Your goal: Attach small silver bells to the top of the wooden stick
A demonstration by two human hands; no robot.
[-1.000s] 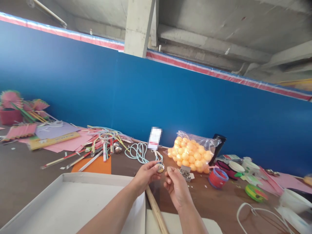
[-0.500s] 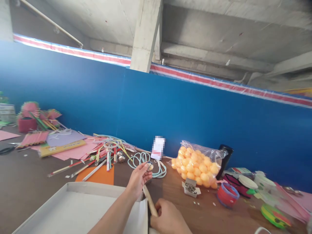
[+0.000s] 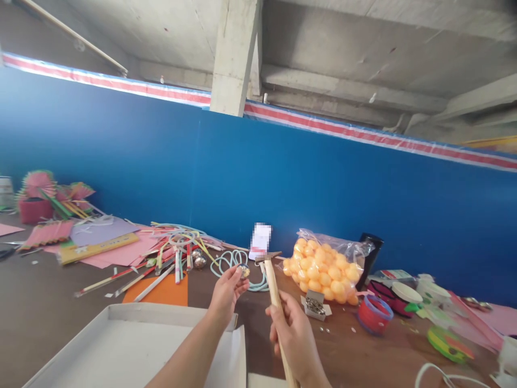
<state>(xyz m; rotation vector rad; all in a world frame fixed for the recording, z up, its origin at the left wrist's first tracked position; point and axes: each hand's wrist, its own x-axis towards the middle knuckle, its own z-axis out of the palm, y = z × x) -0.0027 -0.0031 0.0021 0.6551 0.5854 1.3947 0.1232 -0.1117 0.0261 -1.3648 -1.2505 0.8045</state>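
Between the fingertips of my left hand (image 3: 224, 293) is a small shiny silver ball (image 3: 243, 271), held up over the table. My right hand (image 3: 291, 331) is wrapped round the wooden handle (image 3: 273, 283) of a hammer, which stands nearly upright. The hammer's thin head (image 3: 268, 255) shows at the top, in front of the white phone-like card. A pale blue coiled cord (image 3: 228, 260) lies behind my left hand. Beneath my left forearm is a shallow white box lid (image 3: 133, 345).
Right of the hammer are a clear bag of orange balls (image 3: 323, 269), a small box of metal bits (image 3: 314, 306) and a red tape-like roll (image 3: 375, 315). Straws and sticks (image 3: 177, 253) with coloured paper (image 3: 105, 231) cover the left. A blue partition (image 3: 283, 178) stands behind.
My right hand has raised the hammer from low beside the box lid to nearly upright, its head now showing. My left hand keeps the silver ball, shifted slightly left in view.
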